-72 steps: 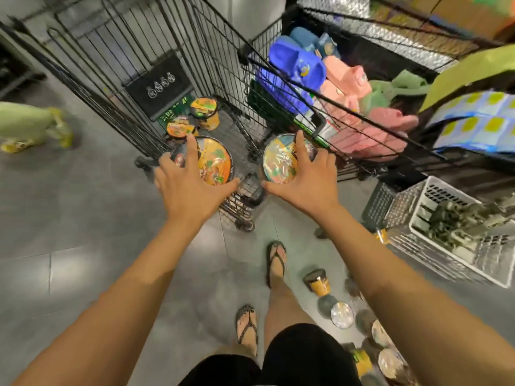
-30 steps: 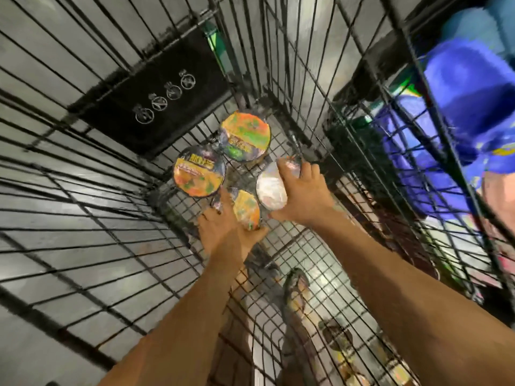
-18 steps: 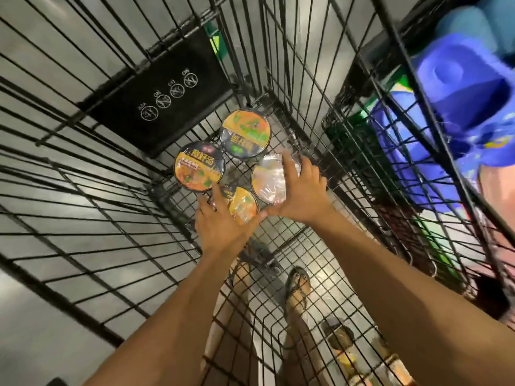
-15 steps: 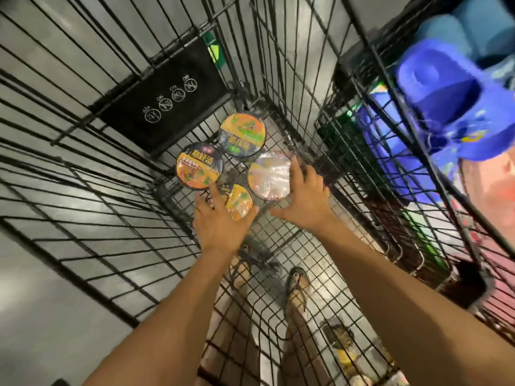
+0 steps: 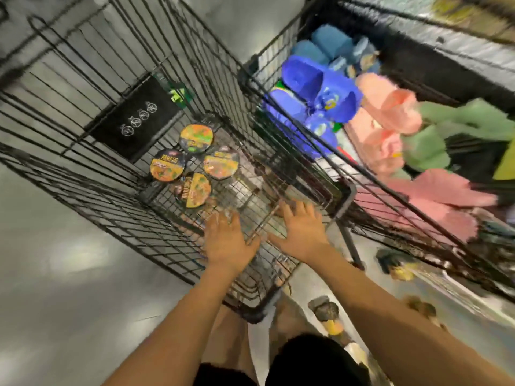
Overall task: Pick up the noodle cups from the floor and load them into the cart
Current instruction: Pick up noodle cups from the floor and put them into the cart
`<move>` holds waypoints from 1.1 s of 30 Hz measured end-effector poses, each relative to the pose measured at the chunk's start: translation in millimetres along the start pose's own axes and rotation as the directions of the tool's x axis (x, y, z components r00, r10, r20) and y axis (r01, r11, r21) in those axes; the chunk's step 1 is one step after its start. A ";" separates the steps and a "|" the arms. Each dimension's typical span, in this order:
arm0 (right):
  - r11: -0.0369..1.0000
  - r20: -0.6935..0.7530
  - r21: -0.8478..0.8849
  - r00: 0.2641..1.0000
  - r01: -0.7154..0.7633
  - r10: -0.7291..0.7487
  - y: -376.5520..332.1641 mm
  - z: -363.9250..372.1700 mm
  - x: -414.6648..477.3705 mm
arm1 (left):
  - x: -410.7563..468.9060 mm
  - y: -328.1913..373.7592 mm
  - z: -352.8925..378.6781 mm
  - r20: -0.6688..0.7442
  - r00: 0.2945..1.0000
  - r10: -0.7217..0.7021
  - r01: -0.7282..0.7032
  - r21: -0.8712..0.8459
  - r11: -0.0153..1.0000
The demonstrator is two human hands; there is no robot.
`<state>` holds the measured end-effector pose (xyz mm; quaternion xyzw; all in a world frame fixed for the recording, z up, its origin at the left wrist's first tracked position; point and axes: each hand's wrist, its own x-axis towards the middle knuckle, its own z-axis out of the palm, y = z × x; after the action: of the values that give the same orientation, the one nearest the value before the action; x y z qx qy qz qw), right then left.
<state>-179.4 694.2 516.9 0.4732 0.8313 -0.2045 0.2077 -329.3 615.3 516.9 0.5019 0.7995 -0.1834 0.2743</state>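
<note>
Several noodle cups stand lid-up in a cluster on the floor of the black wire cart (image 5: 83, 174): one at the far end (image 5: 196, 137), one to the left (image 5: 167, 164), one to the right (image 5: 221, 166) and one nearest me (image 5: 194, 190). My left hand (image 5: 225, 240) and my right hand (image 5: 302, 229) hover above the cart's near end, fingers spread and empty, well short of the cups. More noodle cups (image 5: 324, 310) lie on the floor by my legs at the lower right, blurred.
A second wire basket (image 5: 390, 168) on the right holds blue slippers (image 5: 320, 87), pink slippers (image 5: 387, 112) and green ones. A black warning panel (image 5: 133, 118) hangs on the cart's far wall. Grey tiled floor (image 5: 55, 274) spreads to the left.
Both hands have let go of the cups they set down and have pulled back toward me, out of the cart's bottom. The view has risen and swung; the frame is motion-blurred.
</note>
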 end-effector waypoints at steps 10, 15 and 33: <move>0.843 -0.185 0.374 0.859 -0.387 0.477 23.4 59.9 -129.8 | -85.3 51.9 11.9 -0.155 0.860 0.487 -0.483 0.066 0.873; 0.573 0.094 0.510 0.705 -0.641 0.703 -7.6 141.1 -214.6 | -136.1 72.8 51.3 -0.057 0.715 0.697 -0.682 0.159 0.714; -0.291 0.610 0.568 0.157 -0.770 0.777 -8.5 376.1 -543.7 | -331.9 165.6 259.1 0.425 0.462 0.779 -0.822 0.536 0.195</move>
<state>123.5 106.8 499.0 0.9205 0.0918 -0.3786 0.0294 0.8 306.0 518.0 0.8969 0.2825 -0.3072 0.1464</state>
